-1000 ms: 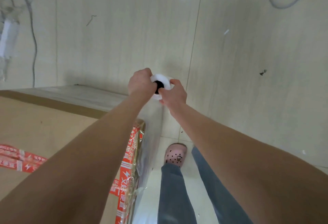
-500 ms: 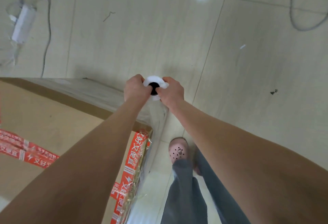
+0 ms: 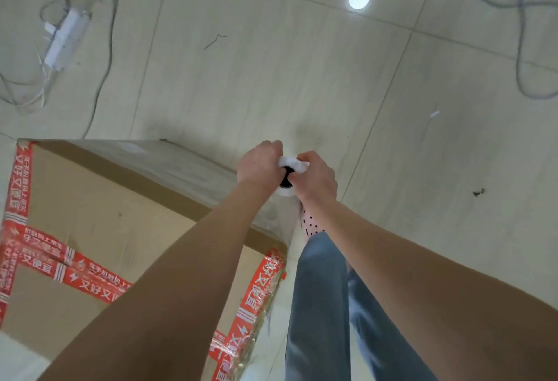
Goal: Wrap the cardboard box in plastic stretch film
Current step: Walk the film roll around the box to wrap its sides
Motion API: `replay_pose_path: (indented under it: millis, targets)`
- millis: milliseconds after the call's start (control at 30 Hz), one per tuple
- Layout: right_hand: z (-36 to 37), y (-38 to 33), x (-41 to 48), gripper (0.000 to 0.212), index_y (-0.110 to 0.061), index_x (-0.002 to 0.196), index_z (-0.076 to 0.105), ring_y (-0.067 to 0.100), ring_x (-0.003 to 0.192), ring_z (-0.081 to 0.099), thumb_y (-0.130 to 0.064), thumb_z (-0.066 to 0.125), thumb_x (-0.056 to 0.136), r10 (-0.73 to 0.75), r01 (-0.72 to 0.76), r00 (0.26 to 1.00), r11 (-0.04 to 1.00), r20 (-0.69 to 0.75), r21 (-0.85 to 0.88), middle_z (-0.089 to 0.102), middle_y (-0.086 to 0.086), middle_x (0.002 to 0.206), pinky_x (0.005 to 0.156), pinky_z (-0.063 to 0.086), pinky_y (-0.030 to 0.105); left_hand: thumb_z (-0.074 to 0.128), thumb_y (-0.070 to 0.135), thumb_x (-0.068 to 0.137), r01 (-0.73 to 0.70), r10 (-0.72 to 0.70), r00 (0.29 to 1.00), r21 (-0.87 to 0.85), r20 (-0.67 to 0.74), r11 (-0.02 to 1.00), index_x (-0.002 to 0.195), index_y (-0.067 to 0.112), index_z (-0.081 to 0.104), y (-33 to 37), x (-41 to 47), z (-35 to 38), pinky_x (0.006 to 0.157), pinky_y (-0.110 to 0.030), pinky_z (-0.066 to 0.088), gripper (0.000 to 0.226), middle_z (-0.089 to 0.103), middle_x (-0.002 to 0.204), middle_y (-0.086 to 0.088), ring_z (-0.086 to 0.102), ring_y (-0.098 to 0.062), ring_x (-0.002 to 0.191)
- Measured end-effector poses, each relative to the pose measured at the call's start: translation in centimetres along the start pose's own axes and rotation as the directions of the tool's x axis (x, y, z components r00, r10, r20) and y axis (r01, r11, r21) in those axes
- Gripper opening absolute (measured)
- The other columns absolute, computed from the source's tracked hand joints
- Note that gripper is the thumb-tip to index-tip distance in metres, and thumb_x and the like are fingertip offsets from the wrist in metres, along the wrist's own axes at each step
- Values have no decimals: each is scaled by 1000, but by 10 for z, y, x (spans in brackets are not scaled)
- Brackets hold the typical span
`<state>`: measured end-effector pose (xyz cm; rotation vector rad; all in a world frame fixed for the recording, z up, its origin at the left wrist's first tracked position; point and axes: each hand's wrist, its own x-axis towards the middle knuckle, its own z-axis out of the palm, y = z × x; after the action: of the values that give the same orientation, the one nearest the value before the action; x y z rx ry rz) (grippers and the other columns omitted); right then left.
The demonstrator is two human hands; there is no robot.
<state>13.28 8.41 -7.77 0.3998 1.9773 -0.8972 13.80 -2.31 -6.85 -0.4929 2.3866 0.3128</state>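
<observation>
Tiled floor (image 3: 271,79) underneath, cardboard box (image 3: 90,214) sitting on it. Left grip (image 3: 261,166) and right grip (image 3: 317,177) both curl round the film roll (image 3: 293,164) near the box corner.

The left hand (image 3: 260,166) and right hand (image 3: 317,180) grip the stretch film roll (image 3: 292,164) end-on, fingers (image 3: 271,149) curled over its white rim. Left of the fingers, film (image 3: 181,166) covers the cardboard box's (image 3: 99,214) side.

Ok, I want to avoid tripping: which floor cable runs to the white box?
The tangled cable at upper left, joined to the white box; the grey cable at upper right just loops across the floor.
</observation>
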Motion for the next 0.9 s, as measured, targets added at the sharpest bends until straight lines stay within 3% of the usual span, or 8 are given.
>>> replay_pose_path:
  millis: [100,267,367,500,667,800,900]
  targets:
    - [2,-16,4,34,-28,115,55,18,92,60,-19,54,82,-16,17,1000,999,-26,39,60,-2,112,66,38,22,56,18,82,161,-165,986,-186,-5,969,94,8,53,-11,3,-3,60,-32,38,16,55,89,-6,53,-26,79]
    - [9,-42,12,42,-24,126,48,23,102,58,-21,57,85,23,-23,1000,999,0,42,52,1,120,78,46,30,60,27,83,390,-427,903,-494,42,777,90,9,52,-25,0,-2,49,-26,32,21,57,84,-5,51,-21,70]
    - [11,-49,16,37,-25,120,51,20,93,59,-20,57,84,40,-40,999,999,17,37,57,2,115,71,46,29,61,29,85,379,-396,916,-477,69,793,99,6,52,-29,4,-5,51,-28,35,28,57,89,-6,52,-21,73]
    - [10,-53,19,34,-25,118,53,18,86,56,-18,56,85,30,-30,999,1000,15,-8,59,1,114,68,39,25,58,16,85,86,-105,992,-248,-65,965,109,8,49,-30,16,-14,61,-34,41,26,51,104,-7,53,-25,82]
    - [9,-62,22,37,-26,122,55,16,88,54,-20,57,85,-12,13,1000,995,9,-100,62,-1,115,72,38,25,55,12,87,-64,60,994,-48,-87,997,109,12,53,-28,31,-27,60,-33,38,22,53,105,-6,55,-25,88]
    - [9,-73,28,38,-24,123,53,14,86,52,-19,59,85,-43,39,999,992,-31,-122,58,-1,115,71,38,24,57,15,84,74,-95,992,-227,-83,971,101,10,55,-36,40,-32,63,-32,40,18,56,100,-7,56,-27,84]
    - [14,-85,33,43,-23,126,50,18,88,57,-20,60,84,-17,15,1000,997,-25,-82,57,1,118,71,39,25,62,23,81,280,-332,943,-461,-33,842,92,12,52,-45,42,-32,59,-30,42,18,60,91,-6,59,-26,80]
